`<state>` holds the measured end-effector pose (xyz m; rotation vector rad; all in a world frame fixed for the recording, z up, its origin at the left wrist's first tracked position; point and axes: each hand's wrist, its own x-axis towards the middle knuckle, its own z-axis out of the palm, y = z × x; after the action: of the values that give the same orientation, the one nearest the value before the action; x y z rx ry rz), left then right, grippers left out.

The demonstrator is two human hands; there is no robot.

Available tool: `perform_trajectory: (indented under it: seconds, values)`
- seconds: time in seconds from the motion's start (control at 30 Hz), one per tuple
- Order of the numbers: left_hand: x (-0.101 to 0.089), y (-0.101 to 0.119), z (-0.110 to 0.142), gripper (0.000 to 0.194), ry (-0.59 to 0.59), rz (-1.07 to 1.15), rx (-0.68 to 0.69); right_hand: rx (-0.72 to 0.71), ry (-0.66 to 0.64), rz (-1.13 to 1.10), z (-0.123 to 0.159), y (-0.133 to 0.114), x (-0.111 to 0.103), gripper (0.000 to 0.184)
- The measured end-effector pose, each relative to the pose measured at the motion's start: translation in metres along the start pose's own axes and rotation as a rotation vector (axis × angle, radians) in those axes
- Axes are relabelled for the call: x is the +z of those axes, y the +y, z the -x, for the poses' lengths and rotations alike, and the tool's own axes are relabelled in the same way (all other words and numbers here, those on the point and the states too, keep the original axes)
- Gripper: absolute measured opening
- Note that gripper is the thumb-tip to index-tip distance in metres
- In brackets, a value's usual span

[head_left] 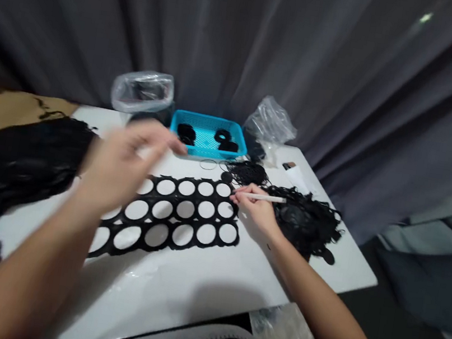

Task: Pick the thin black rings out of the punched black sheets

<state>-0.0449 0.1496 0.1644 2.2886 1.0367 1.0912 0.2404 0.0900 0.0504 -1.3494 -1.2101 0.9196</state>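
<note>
One punched black sheet (168,217) lies mid-table (199,290); right hand (257,211) fingers clamp one white stick (262,197), blurred left hand (124,168) hovers, fingers loosely apart, before one blue basket (208,133) between two bags (144,92).

basket (207,143) behind punched sheet (167,220); scrap pile (307,221) right; table (190,294) beneath

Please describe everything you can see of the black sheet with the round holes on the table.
The black sheet is thin, flat and looks like rubber or foam. Rows of round holes are punched out of it, and the white table shows through them. Its edges are wavy, following the holes. It lies flat across the middle of the table, running from the near left to the far right. The right hand, holding a white stick, rests at its far right end. The blurred left hand is over its left part; contact is unclear.
</note>
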Motion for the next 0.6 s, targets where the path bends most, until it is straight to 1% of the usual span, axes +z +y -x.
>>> perform_trajectory:
  seconds: [0.03, 0.07, 0.1, 0.13, 0.17, 0.2, 0.23, 0.27, 0.33, 0.47, 0.6]
  values:
    - [0.032, 0.003, 0.008, 0.034, -0.214, -0.026, 0.083, 0.042, 0.002, -0.007, 0.015, 0.006, -0.006, 0.019]
    - [0.062, 0.005, 0.021, 0.028, -0.322, -0.02, 0.139, 0.076, -0.009, -0.005, 0.028, 0.011, -0.01, 0.017]
    - [0.089, 0.005, 0.036, 0.026, -0.377, -0.023, 0.182, 0.102, -0.031, 0.007, 0.039, 0.016, -0.013, 0.016]
    - [0.112, 0.003, 0.053, 0.03, -0.432, -0.085, 0.226, 0.12, -0.064, 0.026, 0.048, 0.02, -0.015, 0.016]
    - [0.13, -0.001, 0.071, 0.034, -0.481, -0.139, 0.271, 0.132, -0.1, 0.043, 0.056, 0.023, -0.017, 0.016]
    - [0.141, -0.006, 0.086, 0.037, -0.5, -0.18, 0.306, 0.136, -0.13, 0.058, 0.062, 0.025, -0.019, 0.017]
    - [0.148, -0.012, 0.1, 0.039, -0.515, -0.209, 0.335, 0.133, -0.158, 0.079, 0.067, 0.025, -0.02, 0.018]
    - [0.151, -0.016, 0.111, 0.043, -0.522, -0.238, 0.357, 0.123, -0.182, 0.103, 0.071, 0.025, -0.021, 0.018]
    - [0.149, -0.022, 0.123, 0.047, -0.531, -0.281, 0.387, 0.097, -0.217, 0.151, 0.076, 0.023, -0.022, 0.017]
    - [0.142, -0.024, 0.126, 0.052, -0.548, -0.308, 0.406, 0.067, -0.245, 0.214, 0.078, 0.017, -0.021, 0.015]
    - [0.144, -0.023, 0.125, 0.052, -0.557, -0.331, 0.412, 0.045, -0.258, 0.244, 0.077, 0.017, -0.017, 0.017]
